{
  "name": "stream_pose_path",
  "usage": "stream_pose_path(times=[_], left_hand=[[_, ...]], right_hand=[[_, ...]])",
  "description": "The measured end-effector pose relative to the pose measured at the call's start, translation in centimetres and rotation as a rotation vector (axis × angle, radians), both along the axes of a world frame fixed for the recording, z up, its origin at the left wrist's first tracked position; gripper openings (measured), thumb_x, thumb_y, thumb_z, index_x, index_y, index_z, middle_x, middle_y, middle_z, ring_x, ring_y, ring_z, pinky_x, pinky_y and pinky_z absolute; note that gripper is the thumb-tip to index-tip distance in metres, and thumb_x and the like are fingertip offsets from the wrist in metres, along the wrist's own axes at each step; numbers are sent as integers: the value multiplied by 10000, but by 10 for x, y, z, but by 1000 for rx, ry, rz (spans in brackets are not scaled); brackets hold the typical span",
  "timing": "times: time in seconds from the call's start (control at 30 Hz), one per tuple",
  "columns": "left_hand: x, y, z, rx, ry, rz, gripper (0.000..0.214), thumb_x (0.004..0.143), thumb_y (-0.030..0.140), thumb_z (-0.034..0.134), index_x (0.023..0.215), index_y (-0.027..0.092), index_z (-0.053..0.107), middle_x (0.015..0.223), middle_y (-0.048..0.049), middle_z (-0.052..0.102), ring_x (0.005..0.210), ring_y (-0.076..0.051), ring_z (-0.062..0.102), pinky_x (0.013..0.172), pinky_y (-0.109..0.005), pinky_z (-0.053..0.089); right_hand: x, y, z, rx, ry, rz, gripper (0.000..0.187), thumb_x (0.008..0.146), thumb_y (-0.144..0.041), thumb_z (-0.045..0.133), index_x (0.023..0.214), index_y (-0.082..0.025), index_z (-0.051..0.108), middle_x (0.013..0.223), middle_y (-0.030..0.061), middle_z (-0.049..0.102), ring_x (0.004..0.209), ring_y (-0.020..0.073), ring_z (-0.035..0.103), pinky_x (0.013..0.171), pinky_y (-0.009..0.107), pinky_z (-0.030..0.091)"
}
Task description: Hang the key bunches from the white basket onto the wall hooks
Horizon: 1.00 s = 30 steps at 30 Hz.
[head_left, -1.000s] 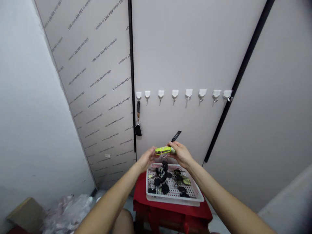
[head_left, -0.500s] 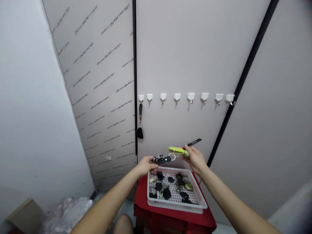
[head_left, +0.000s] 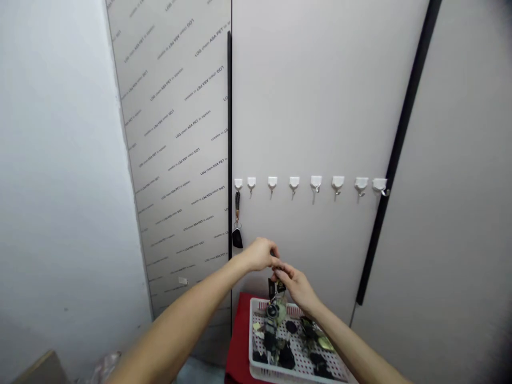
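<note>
The head view shows a key bunch point(head_left: 271, 341) hanging just below the fingers of the right hand point(head_left: 295, 284), which pinch its upper end, its lower part blurred above the white basket point(head_left: 250, 336). The left hand point(head_left: 260, 253) meets them, fingers curled; whether they pinch anything I cannot tell. Half a second ago the hands were apart, the right holding a yellow-green fob.
</note>
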<state>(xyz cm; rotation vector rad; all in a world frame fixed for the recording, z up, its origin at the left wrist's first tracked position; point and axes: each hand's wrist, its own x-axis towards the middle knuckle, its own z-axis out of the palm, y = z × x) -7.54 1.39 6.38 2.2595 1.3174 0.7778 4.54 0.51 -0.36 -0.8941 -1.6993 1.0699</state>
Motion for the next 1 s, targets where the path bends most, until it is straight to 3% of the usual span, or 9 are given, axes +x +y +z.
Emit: stream_pose_path(times=[0.17, 0.27, 0.53, 0.73, 0.87, 1.0], left_hand=[[-25, 3, 27, -40, -414, 152, 171, 533, 214, 543, 666, 111, 510, 453, 45, 468, 408, -42, 409, 410, -161, 319], [-36, 8, 47, 23, -581, 217, 117, 540, 191, 542, 608, 114, 486, 468, 37, 473, 405, -38, 418, 389, -153, 308], [-53, 48, 92, 314, -655, 348, 223, 484, 231, 592, 521, 141, 392, 408, 65, 428, 370, -52, 429, 374, -159, 301], [-55, 68, 99, 338, -658, 352, 150, 527, 212, 554, 520, 138, 424, 443, 49, 455, 397, -53, 431, 422, -178, 337], [-54, 75, 97, 403, -561, 359, 55, 546, 163, 522, 549, 133, 476, 477, 34, 477, 429, -54, 426, 462, -183, 348], [-51, 76, 93, 527, -447, 455, 25, 558, 158, 493, 571, 142, 506, 515, 21, 505, 500, -70, 452, 524, -190, 358]], right_hand=[[-25, 10, 34, -28, 94, -120, 218, 588, -340, 474, 656, -134, 502, 511, -27, 486, 449, 57, 360, 459, 194, 268], [-41, 17, 61, -61, 193, -131, 237, 544, -328, 521, 675, -132, 521, 512, -28, 496, 455, 49, 367, 459, 186, 261], [-76, 48, 112, -101, 446, -130, 275, 480, -352, 555, 647, -139, 502, 486, -38, 481, 398, 36, 356, 399, 179, 237], [-87, 66, 125, -39, 504, -211, 238, 469, -327, 557, 601, -142, 487, 477, -44, 468, 401, 38, 350, 387, 182, 239], [-87, 72, 122, -31, 533, -223, 226, 458, -313, 561, 589, -148, 480, 453, -60, 450, 383, 35, 335, 377, 181, 236], [-86, 79, 117, -35, 508, -225, 212, 463, -315, 557, 564, -146, 479, 424, -63, 432, 365, 31, 323, 365, 177, 227]])
